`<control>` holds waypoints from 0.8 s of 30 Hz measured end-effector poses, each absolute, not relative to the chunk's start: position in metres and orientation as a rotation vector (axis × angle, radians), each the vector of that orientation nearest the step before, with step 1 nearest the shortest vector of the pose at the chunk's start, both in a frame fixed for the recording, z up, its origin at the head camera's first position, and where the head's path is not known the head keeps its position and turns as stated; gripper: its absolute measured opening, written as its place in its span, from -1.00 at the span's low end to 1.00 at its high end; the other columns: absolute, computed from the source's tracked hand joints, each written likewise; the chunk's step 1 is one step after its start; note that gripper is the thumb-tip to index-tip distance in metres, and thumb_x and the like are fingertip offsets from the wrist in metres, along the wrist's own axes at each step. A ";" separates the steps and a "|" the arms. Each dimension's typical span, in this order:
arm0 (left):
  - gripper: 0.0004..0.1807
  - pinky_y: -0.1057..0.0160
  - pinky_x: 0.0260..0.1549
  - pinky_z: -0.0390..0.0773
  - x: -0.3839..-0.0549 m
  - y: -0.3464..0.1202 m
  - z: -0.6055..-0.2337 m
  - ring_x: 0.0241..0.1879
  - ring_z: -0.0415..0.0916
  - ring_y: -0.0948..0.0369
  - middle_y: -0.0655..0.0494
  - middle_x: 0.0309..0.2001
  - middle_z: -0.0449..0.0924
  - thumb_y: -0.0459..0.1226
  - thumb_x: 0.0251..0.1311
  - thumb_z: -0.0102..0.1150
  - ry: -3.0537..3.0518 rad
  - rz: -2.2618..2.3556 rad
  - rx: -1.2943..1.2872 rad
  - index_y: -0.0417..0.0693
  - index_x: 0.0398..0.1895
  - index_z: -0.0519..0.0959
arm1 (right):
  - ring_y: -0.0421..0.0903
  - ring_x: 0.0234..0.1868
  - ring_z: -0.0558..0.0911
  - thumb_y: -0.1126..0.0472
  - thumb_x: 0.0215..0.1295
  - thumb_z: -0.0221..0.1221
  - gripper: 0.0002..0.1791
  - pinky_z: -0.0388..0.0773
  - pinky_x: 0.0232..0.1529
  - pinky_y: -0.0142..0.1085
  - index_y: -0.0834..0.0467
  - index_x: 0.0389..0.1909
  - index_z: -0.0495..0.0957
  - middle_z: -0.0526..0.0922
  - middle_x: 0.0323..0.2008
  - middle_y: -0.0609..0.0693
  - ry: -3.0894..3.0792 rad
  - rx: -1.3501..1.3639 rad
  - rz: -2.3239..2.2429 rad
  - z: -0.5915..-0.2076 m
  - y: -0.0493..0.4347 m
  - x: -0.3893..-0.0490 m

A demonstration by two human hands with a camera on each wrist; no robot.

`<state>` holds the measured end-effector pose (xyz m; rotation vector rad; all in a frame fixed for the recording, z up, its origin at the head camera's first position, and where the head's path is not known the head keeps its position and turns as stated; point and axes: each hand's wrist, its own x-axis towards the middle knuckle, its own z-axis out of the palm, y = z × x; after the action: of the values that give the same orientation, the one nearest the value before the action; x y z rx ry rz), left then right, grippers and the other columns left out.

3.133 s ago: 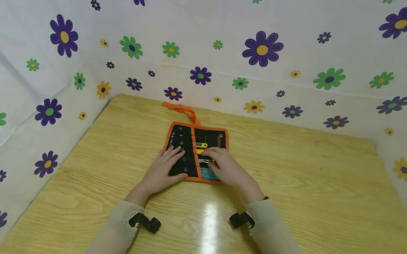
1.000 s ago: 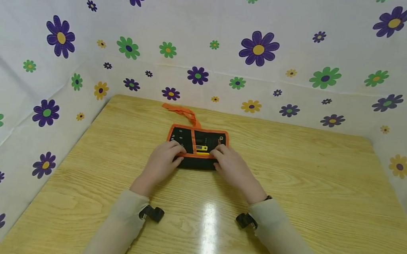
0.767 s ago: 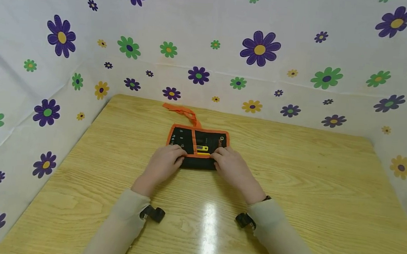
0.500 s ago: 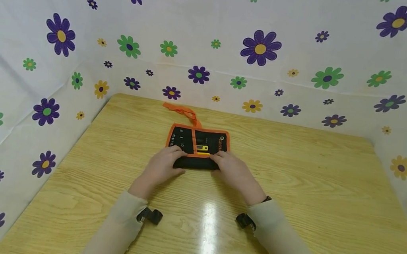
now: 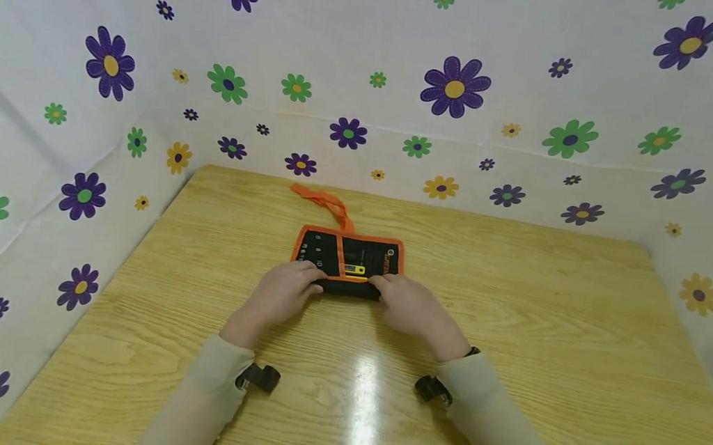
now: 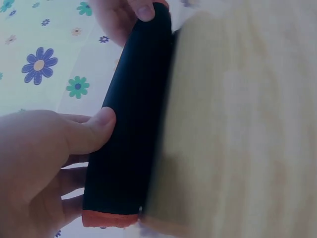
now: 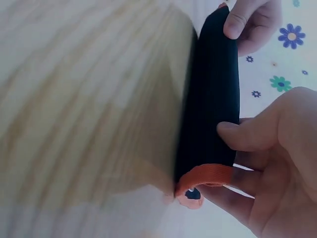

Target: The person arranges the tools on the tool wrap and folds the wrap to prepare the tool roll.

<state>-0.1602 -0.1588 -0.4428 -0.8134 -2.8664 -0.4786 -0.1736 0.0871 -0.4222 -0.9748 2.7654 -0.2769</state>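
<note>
A black fabric tool roll [image 5: 379, 258] with orange trim lies on the table, its near part folded over into a flat black band. My left hand [image 5: 282, 290] grips the left end of this fold, and my right hand [image 5: 409, 305] grips the right end. Both wrist views show a thumb [image 6: 101, 124] on the near black face and fingers behind it. A yellow utility knife [image 5: 355, 269] and another yellow item [image 5: 355, 277] show in the pockets just beyond the fold. The teal piece and metal tool seen earlier are hidden inside.
An orange tie strap [image 5: 323, 199] trails from the roll's far edge across the wooden table [image 5: 531, 320]. Behind and to the sides hangs a white cloth [image 5: 402, 37] with printed flowers.
The roll lay flat, with my left hand resting on it and my right at its pockets. Its near part has since been folded away from me, and its far edge has shifted slightly nearer.
</note>
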 end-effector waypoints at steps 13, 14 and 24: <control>-0.80 0.15 -0.23 0.57 -0.185 -0.154 -0.436 -0.25 0.58 0.15 0.06 -0.18 0.64 -0.23 0.41 -0.02 -3.046 -0.675 -0.731 -0.07 -0.03 0.53 | 0.08 -0.01 0.58 0.54 0.27 -0.13 -0.52 0.53 0.01 -0.08 0.25 0.19 0.41 0.58 0.00 0.18 2.744 -0.819 -0.505 -0.416 0.089 -0.184; -0.80 0.16 -0.26 0.56 -0.188 -0.154 -0.435 -0.29 0.57 0.17 0.07 -0.20 0.63 -0.22 0.42 -0.03 -3.057 -0.680 -0.730 -0.07 -0.03 0.52 | 0.10 0.02 0.56 0.52 0.30 -0.12 -0.55 0.51 0.03 -0.08 0.27 0.19 0.43 0.56 0.02 0.19 2.760 -0.834 -0.501 -0.417 0.089 -0.186; -0.88 0.18 -0.37 0.41 -0.207 -0.154 -0.432 -0.41 0.36 0.17 0.10 -0.33 0.48 -0.23 0.41 -0.01 -3.123 -0.836 -0.714 -0.04 -0.10 0.43 | 0.05 -0.13 0.59 0.41 0.30 0.14 -0.71 0.55 -0.05 -0.14 0.29 0.03 0.57 0.61 -0.13 0.15 2.976 -1.102 -0.425 -0.423 0.090 -0.199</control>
<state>-0.2066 -0.1545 -0.4323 -0.7144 -3.1230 -0.8357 -0.1991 0.0896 -0.4228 -1.1018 2.9761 -0.4246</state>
